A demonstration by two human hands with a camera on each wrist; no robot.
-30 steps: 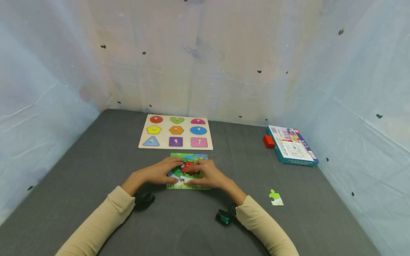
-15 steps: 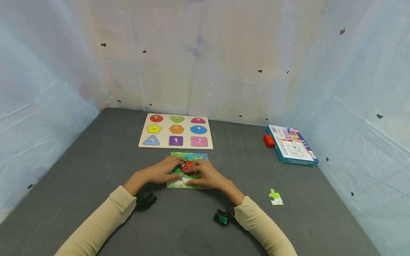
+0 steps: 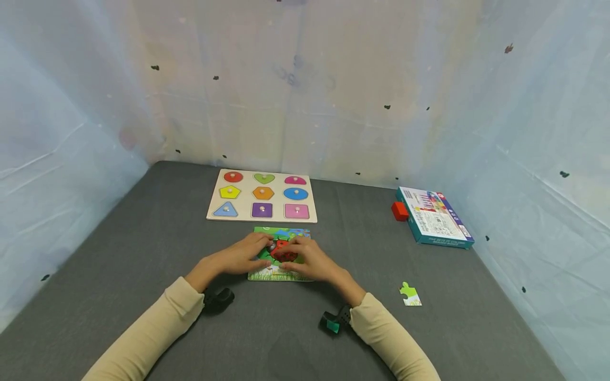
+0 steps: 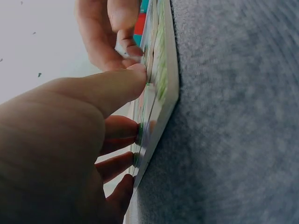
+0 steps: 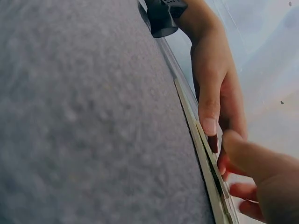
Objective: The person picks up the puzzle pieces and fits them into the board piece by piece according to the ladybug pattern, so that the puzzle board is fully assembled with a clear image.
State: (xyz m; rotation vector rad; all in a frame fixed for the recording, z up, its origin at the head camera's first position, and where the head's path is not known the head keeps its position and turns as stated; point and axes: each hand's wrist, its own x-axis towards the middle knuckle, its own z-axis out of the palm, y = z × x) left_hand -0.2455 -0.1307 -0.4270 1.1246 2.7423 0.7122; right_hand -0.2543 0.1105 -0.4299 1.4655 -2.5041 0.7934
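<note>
A ladybug jigsaw puzzle (image 3: pixel 259 275) in a shallow tray lies flat at the middle of the table. My left hand (image 3: pixel 238 256) rests on its left side, the fingertips spread over the pieces and the thumb pressing near the lower middle. From the other side my right hand (image 3: pixel 311 259) reaches over the ladybug with bent, loose fingers, its thumb low over the picture. In the right wrist view one puzzle piece (image 5: pixel 209 151) stands slightly proud of the tray edge, beside the left thumb. A loose green-and-white puzzle piece (image 3: pixel 411 294) lies off to the right.
Behind the puzzle lies a wooden shape board (image 3: pixel 248 212) with colored knobbed shapes. At the back right are a teal-edged box (image 3: pixel 436 217) and a red block (image 3: pixel 399 211) against its left side. Pale sheeting (image 3: pixel 333 106) walls the table's back and sides.
My left thumb has shifted slightly right onto the lower middle of the puzzle, where a gap between pieces no longer shows. My right thumb has lifted a little from there.
</note>
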